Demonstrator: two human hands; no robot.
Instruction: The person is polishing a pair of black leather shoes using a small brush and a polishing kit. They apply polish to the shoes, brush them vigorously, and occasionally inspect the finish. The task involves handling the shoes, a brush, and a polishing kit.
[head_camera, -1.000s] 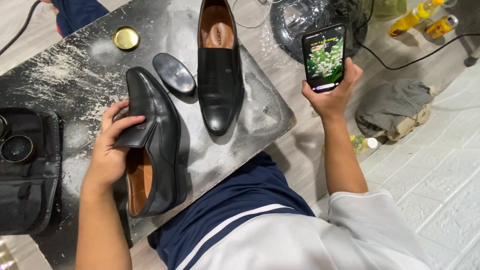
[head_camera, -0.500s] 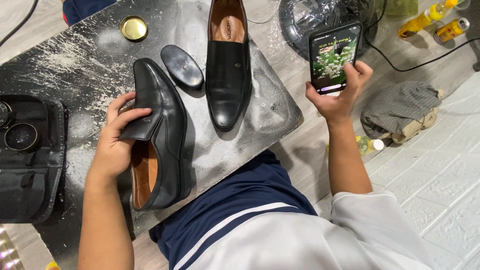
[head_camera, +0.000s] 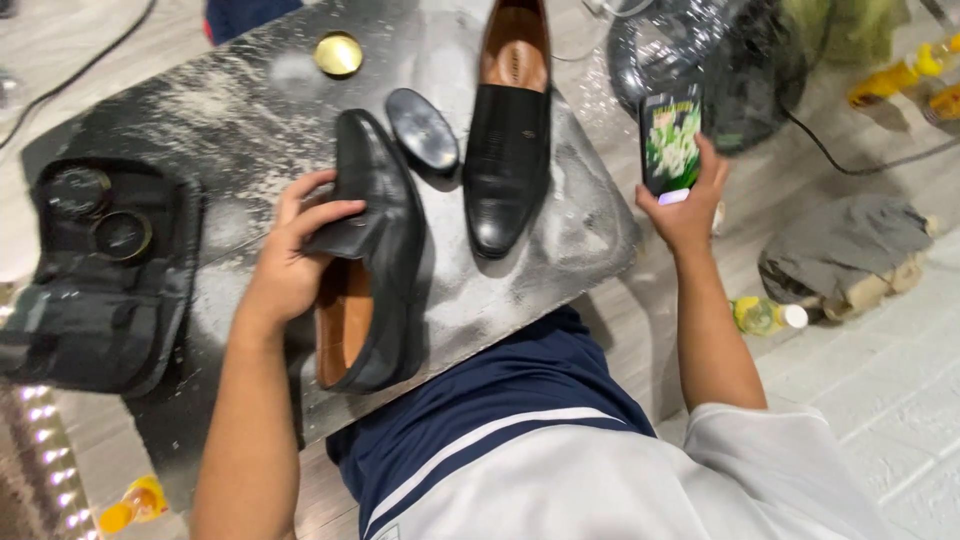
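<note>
Our left hand (head_camera: 295, 265) clamps the near black shoe (head_camera: 375, 255), lying on its side mid-board. Right hand (head_camera: 690, 210), at three o'clock, grips a phone (head_camera: 670, 140). We'd steady the shoe flat, brush (head_camera: 422, 130) at twelve o'clock.

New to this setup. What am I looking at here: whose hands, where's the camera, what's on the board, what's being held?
No machine here: a person works with two bare hands, filmed by a camera worn on the head, looking down, so the arms come in from the bottom edge.

The left hand grips the black shoe, tipped on its side on the dark board. The right hand holds a phone out past the board's edge.

Also on the board: a second black shoe lying flat, a black oval brush between the two shoes, a gold round tin, and a black kit case at the left.
</note>
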